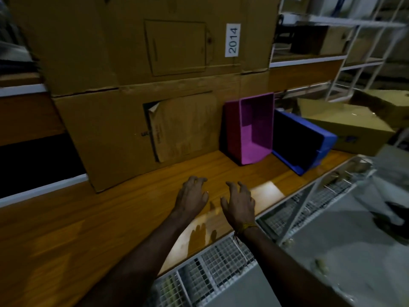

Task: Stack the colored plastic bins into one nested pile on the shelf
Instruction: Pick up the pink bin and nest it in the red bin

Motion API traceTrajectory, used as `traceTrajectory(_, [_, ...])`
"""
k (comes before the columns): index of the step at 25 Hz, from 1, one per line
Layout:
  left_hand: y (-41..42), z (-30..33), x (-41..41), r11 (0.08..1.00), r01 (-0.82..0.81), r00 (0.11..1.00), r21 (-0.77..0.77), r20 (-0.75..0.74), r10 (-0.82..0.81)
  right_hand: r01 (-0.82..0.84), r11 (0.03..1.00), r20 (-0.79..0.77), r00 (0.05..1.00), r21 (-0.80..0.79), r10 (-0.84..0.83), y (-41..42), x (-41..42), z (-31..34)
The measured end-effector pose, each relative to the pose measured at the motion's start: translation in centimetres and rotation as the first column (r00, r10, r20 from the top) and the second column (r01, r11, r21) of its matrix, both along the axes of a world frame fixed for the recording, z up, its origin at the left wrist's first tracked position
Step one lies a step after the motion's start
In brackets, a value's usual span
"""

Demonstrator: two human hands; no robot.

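Observation:
A pink plastic bin (254, 129) lies on its side on the wooden shelf (110, 218), its mouth facing me, leaning against a big cardboard box. A blue bin (309, 140) lies tilted just right of it, touching it, its inside dark. My left hand (192, 196) and my right hand (240, 203) hover side by side over the shelf, well short of both bins. The fingers of both hands are loosely curled and hold nothing.
Stacked large cardboard boxes (132, 85), one labelled 2014, fill the back left of the shelf. A flatter carton (345, 122) lies behind the blue bin at right. A white wire mesh panel (221, 262) runs along the shelf's front edge; white racking (354, 52) stands at upper right.

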State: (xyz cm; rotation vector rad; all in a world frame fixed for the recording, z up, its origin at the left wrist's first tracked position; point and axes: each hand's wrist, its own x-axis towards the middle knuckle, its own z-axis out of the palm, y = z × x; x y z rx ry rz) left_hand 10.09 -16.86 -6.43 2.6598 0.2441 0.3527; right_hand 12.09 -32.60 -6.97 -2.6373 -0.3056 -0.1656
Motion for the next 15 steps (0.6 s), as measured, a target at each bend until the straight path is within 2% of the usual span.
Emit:
traceTrajectory(5, [-2.7, 0.8, 7.0, 0.999, 0.043, 0.999, -0.020, 0.029, -0.043, 0.071, 0.997, 0.019, 0.997, 0.008, -0.072, -3.0, 4.8, 0.4])
traceTrajectory(8, [-2.9, 2.3, 12.2, 0.996, 0.070, 0.993, -0.052, 0.098, -0.064, 0.079, 0.996, 0.059, 0.995, 0.033, -0.081, -3.4, 9.3, 1.6])
traceTrajectory(15, [-1.4, 8.2, 26.4, 0.957, 0.166, 0.955, -0.236, 0.281, -0.096, 0.052, 0.988, 0.124, 0.990, 0.145, -0.071, -0.8, 22.8, 5.7])
